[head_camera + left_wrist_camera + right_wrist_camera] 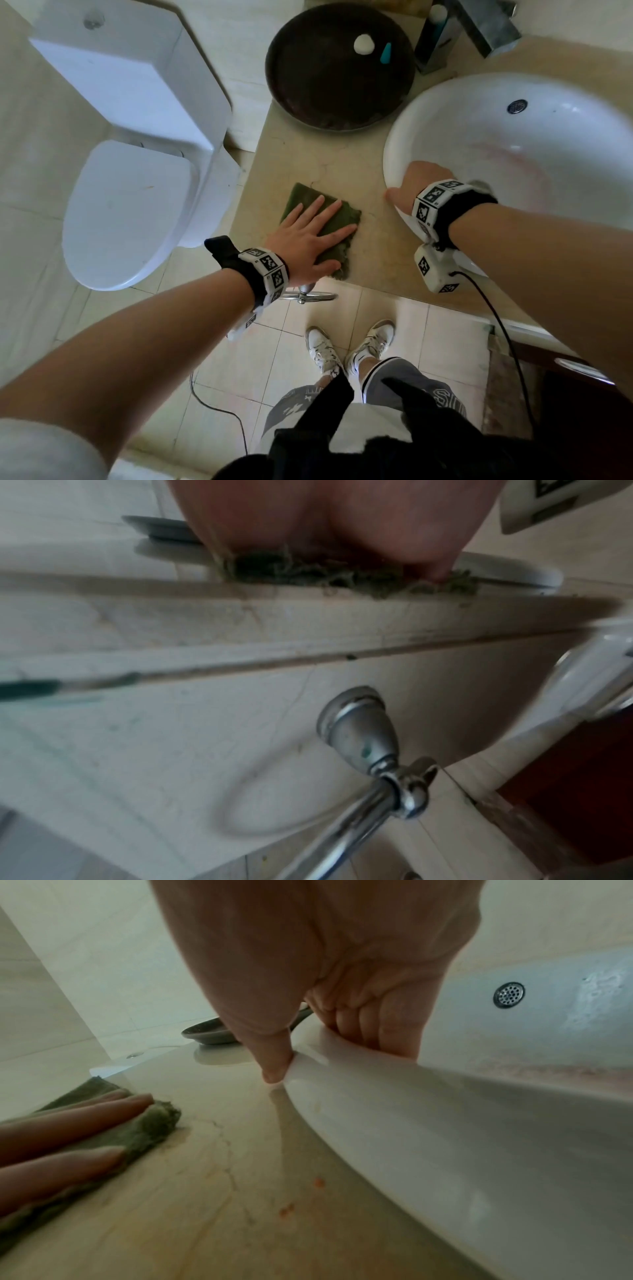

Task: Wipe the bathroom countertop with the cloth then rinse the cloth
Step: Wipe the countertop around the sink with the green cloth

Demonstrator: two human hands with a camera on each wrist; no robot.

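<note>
Your left hand is flat on the green cloth, fingers straight and spread, palm pressing down rather than gripping: that spreads pressure over the whole cloth so it drags evenly, which suits a wipe. The cloth lies on the beige surface near its front left edge, just left of the white basin, and the left wrist view shows its frayed edge right at the lip of the surface. Your right hand is hooked on the basin rim, fingers curled over the inside and thumb against the outer wall (looks like bracing while you lean in, not part of the wipe). Judging by this, you're mid-wipe, rinse not started. A few small orange specks sit on the surface close to the basin's base, so that strip probably needs a pass. The dark dish behind will block long strokes toward the back.
</note>
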